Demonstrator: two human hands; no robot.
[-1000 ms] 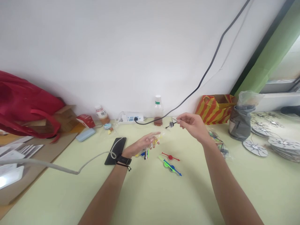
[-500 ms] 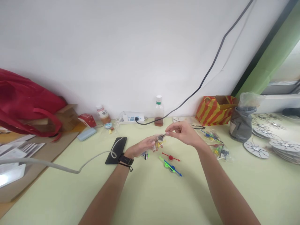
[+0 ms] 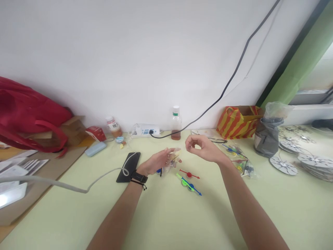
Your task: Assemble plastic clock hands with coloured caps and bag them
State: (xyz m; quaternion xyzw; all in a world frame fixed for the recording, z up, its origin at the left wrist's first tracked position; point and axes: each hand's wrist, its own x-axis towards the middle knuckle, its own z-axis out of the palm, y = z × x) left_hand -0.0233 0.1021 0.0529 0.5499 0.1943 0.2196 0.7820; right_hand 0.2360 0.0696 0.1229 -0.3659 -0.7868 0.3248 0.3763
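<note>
My left hand point(image 3: 160, 161), with a dark band at the wrist, is closed round a small yellow plastic piece point(image 3: 176, 154). Motion smears that piece, and the fingers partly hide it. To the right, my right hand point(image 3: 201, 147) hovers with thumb and forefinger curled into a ring; whether anything small is between the tips I cannot make out. Below the hands lie a red arrow spinner point(image 3: 189, 174), a green arrow spinner point(image 3: 184, 182) and a blue arrow spinner point(image 3: 191, 186), the last two overlapping. Blue and black pieces point(image 3: 160, 171) show under my left hand.
A black phone point(image 3: 128, 166) with a pale cable lies left. Bagged colourful parts point(image 3: 243, 166) sit right, near a striped bag point(image 3: 236, 121), a grey bag point(image 3: 266, 139) and white slotted discs point(image 3: 283, 165). A bottle point(image 3: 176, 123) and power strip point(image 3: 147, 130) stand by the wall.
My hands have drawn slightly apart. The grey round piece seen at my left fingertips no longer shows there, and my right fingers have curled into a ring.
</note>
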